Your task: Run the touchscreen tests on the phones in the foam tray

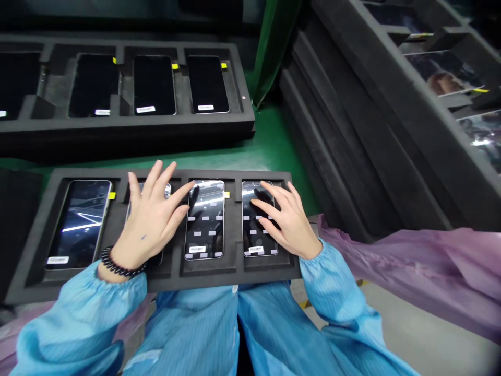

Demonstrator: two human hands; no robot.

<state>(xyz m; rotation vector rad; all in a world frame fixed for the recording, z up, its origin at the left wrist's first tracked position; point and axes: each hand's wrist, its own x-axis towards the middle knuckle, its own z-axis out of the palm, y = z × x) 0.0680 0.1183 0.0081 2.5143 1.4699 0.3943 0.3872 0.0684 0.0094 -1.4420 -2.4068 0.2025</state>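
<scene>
Four smartphones (80,224) lie in a row in the compartments of a black foam tray (230,274) directly in front of the person, glass faces up. The long axis of each runs away from the person, and a small white label sits at the near end of each visible screen. Small yellow tabs (227,194) sit on the foam beside the upper ends of the phones. The label print is too small to read, and no brand can be made out. The left hand (151,224), with a black beaded bracelet (119,262) at the wrist, is open with its fingers spread. It covers most of the second smartphone (166,190), and one finger reaches the edge of the third smartphone (204,219). The right hand (287,222) is also open and unclenched, with its fingers laid across the fourth smartphone (258,219). Neither hand grasps a phone. Rows of pale rectangular marks show on the third and fourth screens; whether these are stickers or reflections cannot be determined. Beyond the row, a second foam tray (125,125) holds dark-screened phones in the same orientation. Stacked foam trays (332,146) stand to the right, beside translucent purple plastic film (410,261). Both forearms wear blue sleeves (329,282).
</scene>
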